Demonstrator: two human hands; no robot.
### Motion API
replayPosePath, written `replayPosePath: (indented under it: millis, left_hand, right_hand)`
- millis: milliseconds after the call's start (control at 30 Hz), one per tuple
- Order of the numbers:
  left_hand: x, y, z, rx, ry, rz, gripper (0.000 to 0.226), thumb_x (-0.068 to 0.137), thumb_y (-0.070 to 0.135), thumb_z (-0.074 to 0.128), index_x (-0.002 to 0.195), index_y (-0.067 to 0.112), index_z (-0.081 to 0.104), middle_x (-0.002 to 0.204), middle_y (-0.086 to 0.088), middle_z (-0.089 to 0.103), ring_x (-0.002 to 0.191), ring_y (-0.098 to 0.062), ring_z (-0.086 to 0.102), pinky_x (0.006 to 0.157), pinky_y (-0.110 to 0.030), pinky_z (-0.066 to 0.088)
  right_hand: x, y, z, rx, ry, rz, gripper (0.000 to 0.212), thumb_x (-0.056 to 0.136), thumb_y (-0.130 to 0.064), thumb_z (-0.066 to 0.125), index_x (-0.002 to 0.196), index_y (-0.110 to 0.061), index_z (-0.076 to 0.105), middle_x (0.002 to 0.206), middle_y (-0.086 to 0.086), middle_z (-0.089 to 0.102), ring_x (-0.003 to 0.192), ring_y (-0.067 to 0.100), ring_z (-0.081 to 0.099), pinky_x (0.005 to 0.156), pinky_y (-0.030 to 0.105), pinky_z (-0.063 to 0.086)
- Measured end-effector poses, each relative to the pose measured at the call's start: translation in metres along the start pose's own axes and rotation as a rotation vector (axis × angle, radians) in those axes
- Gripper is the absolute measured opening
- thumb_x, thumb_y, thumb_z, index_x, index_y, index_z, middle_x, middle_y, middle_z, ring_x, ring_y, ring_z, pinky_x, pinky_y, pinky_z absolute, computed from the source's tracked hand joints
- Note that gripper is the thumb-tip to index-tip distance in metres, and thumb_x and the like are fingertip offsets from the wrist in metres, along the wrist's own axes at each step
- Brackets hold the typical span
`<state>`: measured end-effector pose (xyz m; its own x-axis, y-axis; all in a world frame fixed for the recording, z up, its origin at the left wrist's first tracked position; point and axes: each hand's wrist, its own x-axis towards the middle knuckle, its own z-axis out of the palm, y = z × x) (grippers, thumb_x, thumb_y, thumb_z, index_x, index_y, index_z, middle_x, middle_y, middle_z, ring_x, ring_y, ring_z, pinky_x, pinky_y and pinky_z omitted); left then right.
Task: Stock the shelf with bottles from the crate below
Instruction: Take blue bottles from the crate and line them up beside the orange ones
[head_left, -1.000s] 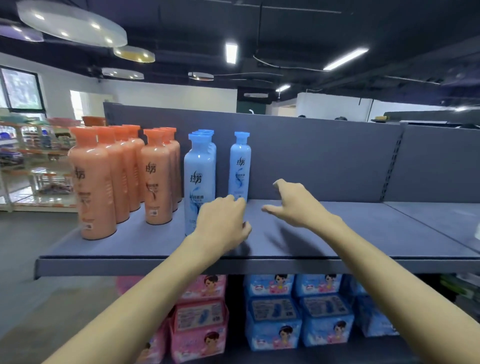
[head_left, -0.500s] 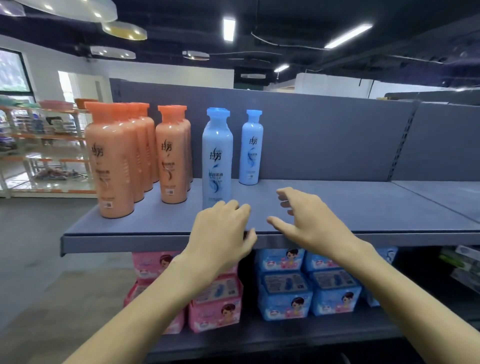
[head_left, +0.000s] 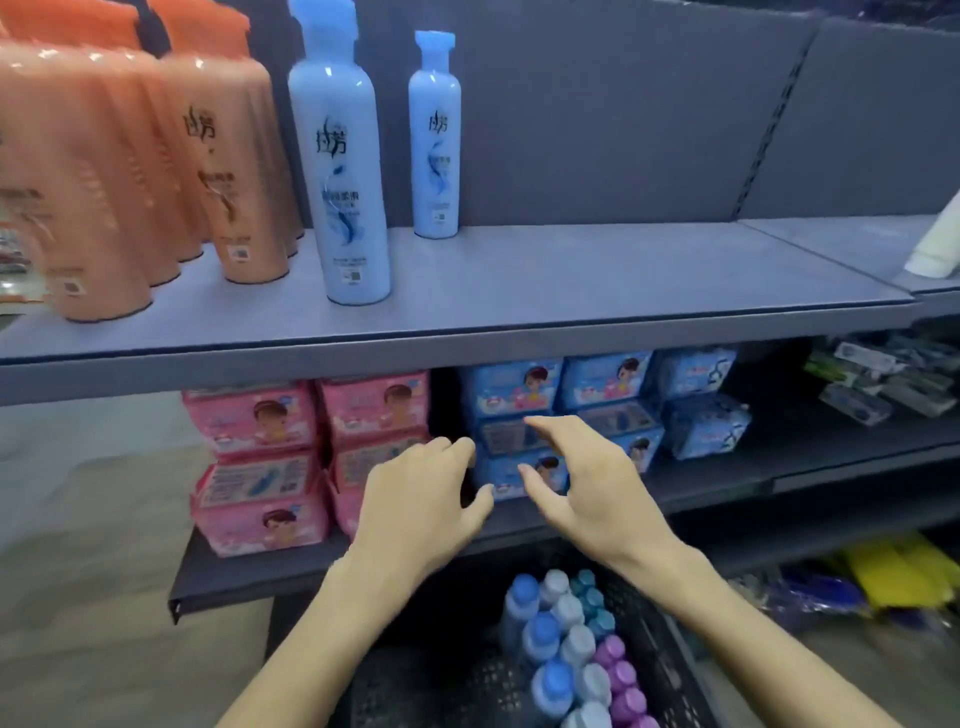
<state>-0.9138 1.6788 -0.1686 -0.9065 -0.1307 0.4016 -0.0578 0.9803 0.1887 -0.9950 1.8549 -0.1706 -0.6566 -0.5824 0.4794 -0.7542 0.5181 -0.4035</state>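
The grey top shelf (head_left: 571, 280) carries several orange bottles (head_left: 234, 171) at the left, then a tall blue bottle (head_left: 343, 171) near the front and a smaller-looking blue bottle (head_left: 435, 140) at the back. Below, a black crate (head_left: 431, 680) holds several upright bottles (head_left: 566, 649) with blue, grey, teal and purple caps. My left hand (head_left: 421, 499) and my right hand (head_left: 582, 483) hover empty, fingers relaxed, in front of the middle shelf and above the crate.
Pink packs (head_left: 260, 467) and blue packs (head_left: 602, 405) fill the middle shelf (head_left: 234, 577). A white bottle (head_left: 940, 244) stands at the right edge of the top shelf. Boxed goods (head_left: 883, 379) and yellow packets (head_left: 904, 571) lie at the right.
Both hands have dropped from the top shelf's surface to below it, over the crate. My view has tilted down, bringing the crate and its bottles into sight.
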Motion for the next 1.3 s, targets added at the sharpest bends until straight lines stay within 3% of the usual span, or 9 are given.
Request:
replayPosePath:
  millis: [133,333,567,667,767,1067,1300]
  left_hand:
    - [-0.023,0.010,0.060,0.009,-0.154,-0.018,0.026,0.085,0.046,0.052,0.093,0.022,0.053,0.083,0.004,0.058,0.081,-0.022,0.062,0.056,-0.033,0.036]
    - [-0.066,0.017,0.139,0.039,-0.404,-0.066,0.025,0.083,0.039,0.054,0.097,0.019,0.056,0.092,-0.002,0.063,0.090,-0.028,0.064,0.061,-0.034,0.042]
    - [-0.109,0.028,0.189,0.055,-0.602,-0.092,0.024,0.088,0.036,0.048,0.100,0.017,0.052,0.099,-0.002,0.061,0.095,-0.026,0.061,0.063,-0.034,0.036]
    - [-0.124,0.031,0.203,0.036,-0.673,-0.115,0.023,0.088,0.034,0.048,0.102,0.016,0.052,0.101,-0.004,0.062,0.096,-0.027,0.061,0.066,-0.034,0.041]
    - [-0.135,0.034,0.214,0.039,-0.737,-0.116,0.026,0.090,0.034,0.048,0.109,0.016,0.053,0.106,-0.005,0.061,0.099,-0.028,0.061,0.070,-0.035,0.044]
    - [-0.160,0.038,0.233,0.130,-0.834,-0.234,0.034,0.091,0.037,0.049,0.119,0.018,0.052,0.116,-0.006,0.064,0.105,-0.029,0.062,0.080,-0.036,0.047]
    - [-0.165,0.030,0.236,0.125,-0.835,-0.286,0.028,0.090,0.036,0.049,0.112,0.020,0.055,0.114,-0.003,0.064,0.103,-0.027,0.062,0.079,-0.035,0.047]
  right_hand:
    - [-0.033,0.032,0.030,-0.012,-0.112,0.119,0.048,0.091,-0.031,0.066,0.134,-0.012,0.056,0.127,-0.001,0.061,0.116,0.015,0.060,0.099,0.031,0.049]
    - [-0.083,0.070,0.067,-0.006,-0.326,0.319,0.048,0.091,-0.027,0.064,0.136,-0.011,0.054,0.128,0.005,0.060,0.114,0.023,0.060,0.099,0.037,0.047]
    - [-0.140,0.106,0.110,-0.025,-0.615,0.509,0.034,0.091,-0.026,0.057,0.124,-0.016,0.054,0.113,0.003,0.062,0.101,0.026,0.062,0.074,0.032,0.045]
    - [-0.162,0.119,0.137,-0.056,-0.748,0.575,0.046,0.092,-0.031,0.060,0.133,-0.012,0.051,0.123,0.008,0.062,0.109,0.027,0.061,0.080,0.033,0.047]
    - [-0.180,0.127,0.161,-0.092,-0.860,0.634,0.048,0.092,-0.034,0.063,0.131,-0.009,0.048,0.126,0.014,0.058,0.111,0.034,0.059,0.085,0.039,0.050]
    - [-0.193,0.135,0.203,-0.211,-0.911,0.629,0.062,0.093,-0.033,0.063,0.143,-0.011,0.035,0.123,0.014,0.061,0.111,0.036,0.061,0.085,0.040,0.048]
    - [-0.198,0.130,0.216,-0.295,-0.878,0.678,0.078,0.086,-0.031,0.071,0.149,-0.014,0.028,0.117,0.007,0.066,0.108,0.030,0.064,0.083,0.037,0.047]
